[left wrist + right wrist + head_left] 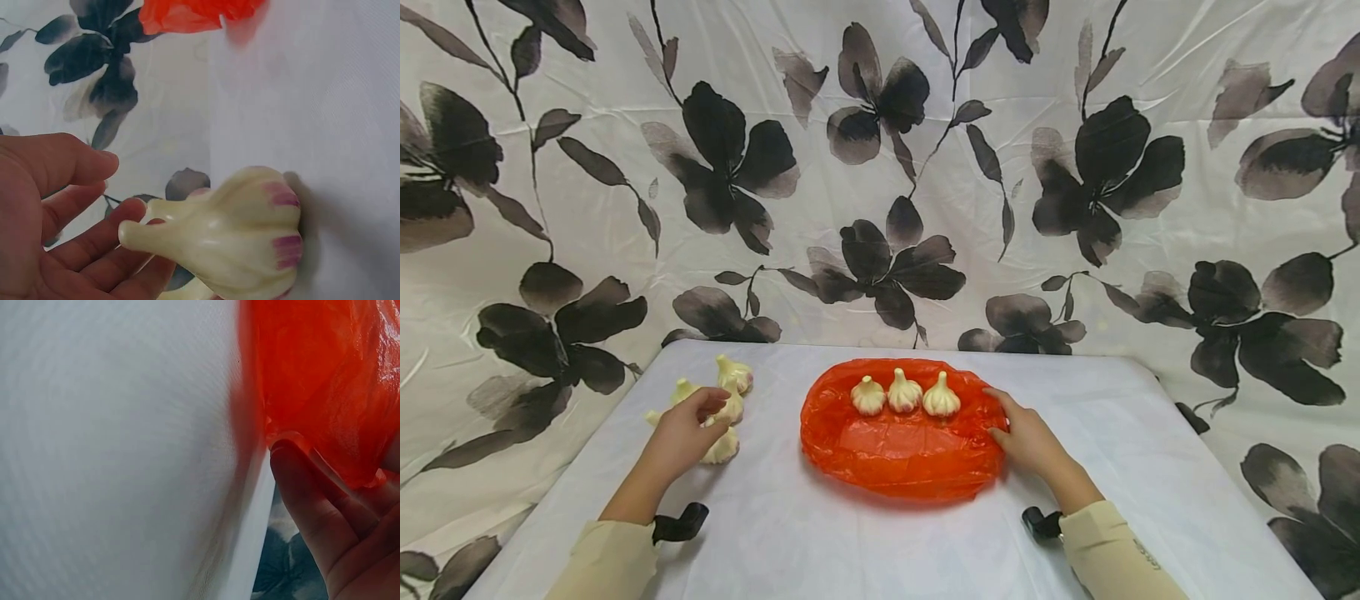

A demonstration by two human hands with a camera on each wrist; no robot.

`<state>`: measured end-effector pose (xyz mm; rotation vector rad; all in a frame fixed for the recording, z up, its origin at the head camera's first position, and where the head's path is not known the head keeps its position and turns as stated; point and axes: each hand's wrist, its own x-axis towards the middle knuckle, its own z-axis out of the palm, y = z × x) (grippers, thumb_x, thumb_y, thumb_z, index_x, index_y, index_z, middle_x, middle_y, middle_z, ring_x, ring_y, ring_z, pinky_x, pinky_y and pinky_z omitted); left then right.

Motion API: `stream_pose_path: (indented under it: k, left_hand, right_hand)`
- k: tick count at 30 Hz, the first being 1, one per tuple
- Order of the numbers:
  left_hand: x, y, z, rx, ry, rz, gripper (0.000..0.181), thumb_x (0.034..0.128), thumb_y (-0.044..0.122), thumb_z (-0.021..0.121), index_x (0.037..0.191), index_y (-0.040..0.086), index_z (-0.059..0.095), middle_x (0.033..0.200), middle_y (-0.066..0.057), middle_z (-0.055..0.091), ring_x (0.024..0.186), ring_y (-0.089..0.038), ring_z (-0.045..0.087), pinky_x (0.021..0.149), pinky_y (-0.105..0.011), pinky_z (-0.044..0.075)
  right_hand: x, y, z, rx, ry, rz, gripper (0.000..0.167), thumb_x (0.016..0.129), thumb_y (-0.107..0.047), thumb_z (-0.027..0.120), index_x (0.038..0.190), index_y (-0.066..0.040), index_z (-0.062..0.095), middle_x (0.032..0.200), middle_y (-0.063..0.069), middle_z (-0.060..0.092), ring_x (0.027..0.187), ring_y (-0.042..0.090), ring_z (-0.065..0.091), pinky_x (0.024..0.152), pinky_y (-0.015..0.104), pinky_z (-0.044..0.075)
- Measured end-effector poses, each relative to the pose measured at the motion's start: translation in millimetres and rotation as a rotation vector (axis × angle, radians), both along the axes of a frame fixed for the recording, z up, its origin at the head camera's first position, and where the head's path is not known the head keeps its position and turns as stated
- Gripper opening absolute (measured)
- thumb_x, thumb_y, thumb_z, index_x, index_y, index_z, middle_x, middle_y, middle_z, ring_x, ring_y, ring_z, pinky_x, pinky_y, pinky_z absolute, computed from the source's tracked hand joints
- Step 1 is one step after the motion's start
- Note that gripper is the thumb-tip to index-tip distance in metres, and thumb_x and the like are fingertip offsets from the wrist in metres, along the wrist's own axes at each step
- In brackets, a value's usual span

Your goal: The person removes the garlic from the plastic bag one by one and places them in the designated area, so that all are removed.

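Observation:
Several garlic bulbs [722, 448] stand in a group on the left of the table. My left hand [687, 433] is over them, thumb and fingers apart. In the left wrist view, its fingertips are by the stem of the nearest garlic bulb [240, 234], and the thumb is clear of it. A red plastic bag [887, 475], spread wide open, lies at the middle of the table. Three garlic bulbs [905, 392] stand in a row inside, toward its far side. My right hand [1026, 437] holds the bag's right edge; the right wrist view shows fingers against the crinkled plastic [325, 375].
A white cloth covers the table [760, 533]. Behind it hangs a pale curtain [985, 275] printed with dark flowers. Each wrist wears a black camera mount [681, 523].

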<state>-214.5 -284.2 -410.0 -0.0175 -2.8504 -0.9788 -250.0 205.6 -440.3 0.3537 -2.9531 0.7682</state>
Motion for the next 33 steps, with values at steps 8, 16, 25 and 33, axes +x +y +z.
stream_pose_path:
  k: [8,16,25,33]
  left_hand:
    - [-4.3,12.1,11.2,0.029,0.046,-0.03,0.041,0.094,0.023,0.06,0.129,0.003,0.052,0.13,-0.023,0.058,0.123,-0.041,0.053,0.103,-0.054,0.043]
    - [-11.1,24.1,18.3,0.028,0.046,-0.035,0.04,0.0942,0.021,0.059,0.13,0.004,0.052,0.13,-0.019,0.059,0.124,-0.037,0.053,0.106,-0.052,0.042]
    - [-21.9,41.1,25.8,0.034,0.049,-0.063,0.04,0.0944,0.024,0.059,0.13,0.006,0.053,0.128,-0.018,0.06,0.122,-0.036,0.054,0.105,-0.052,0.043]
    - [-34.0,59.8,30.2,0.052,0.074,-0.095,0.039,0.0936,0.023,0.061,0.128,0.007,0.054,0.126,-0.017,0.062,0.119,-0.033,0.056,0.106,-0.05,0.043]
  right_hand:
    - [-0.1,-1,1.7,-0.007,-0.008,-0.002,0.063,0.088,-0.013,0.068,0.144,-0.014,0.04,0.117,0.025,0.064,0.101,0.041,0.063,0.093,0.058,0.049]
    - [-1.0,-1,2.7,0.001,-0.02,-0.003,0.063,0.088,-0.013,0.068,0.145,-0.013,0.038,0.12,0.025,0.063,0.103,0.041,0.063,0.095,0.058,0.048]
    - [-0.1,0,2.4,0.001,-0.011,0.001,0.063,0.087,-0.011,0.068,0.144,-0.013,0.04,0.118,0.025,0.064,0.101,0.041,0.063,0.094,0.058,0.049]
    - [0.4,0,2.0,0.0,-0.019,-0.001,0.063,0.088,-0.013,0.068,0.144,-0.013,0.039,0.119,0.025,0.064,0.103,0.042,0.063,0.094,0.058,0.048]
